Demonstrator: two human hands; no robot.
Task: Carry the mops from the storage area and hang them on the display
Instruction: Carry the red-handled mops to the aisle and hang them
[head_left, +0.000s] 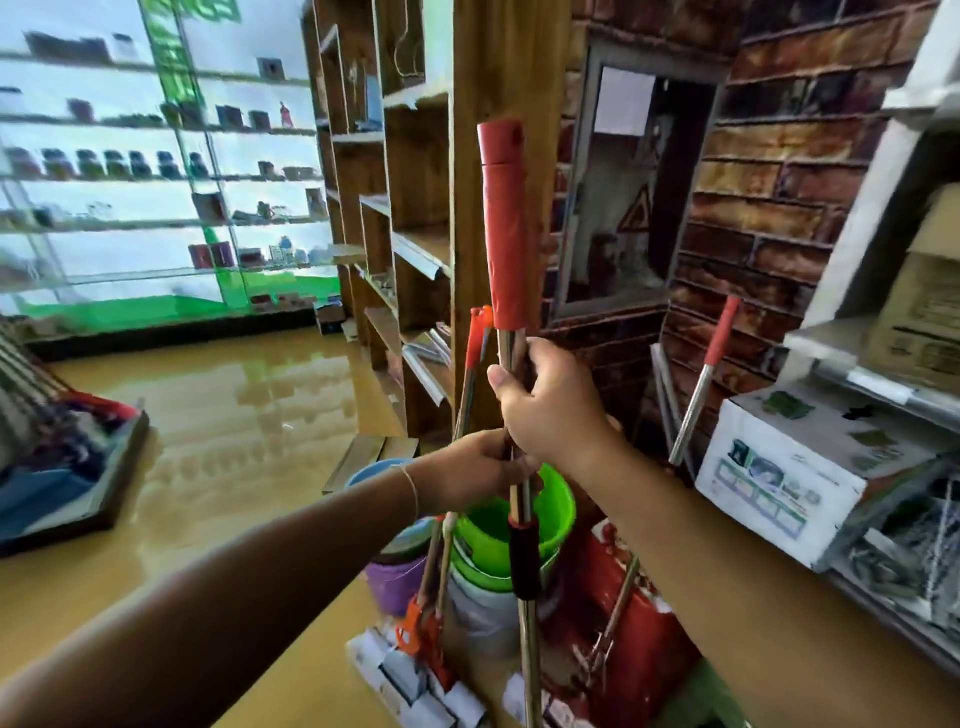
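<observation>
Two hands: right hand (550, 410) and left hand (478, 467) gripping red-capped steel mop pole (506, 332)
Handling: stiff, light, likely top-heavy; slick metal
Hold: mid-shaft, fingers wrapped tight

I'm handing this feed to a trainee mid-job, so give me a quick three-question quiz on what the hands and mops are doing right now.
1. True or false: the right hand grips the steel mop pole with the red plastic handle.
2. Which hand sits lower on the bundled poles? A) left hand B) right hand
3. What stands directly behind the held poles, near the floor?

Key:
1. True; its fingers curl round the steel just below the red sleeve.
2. A.
3. A bright green plastic bucket, stacked on others; a second red-handled steel mop leans apart against the brick-pattern wall.
</observation>
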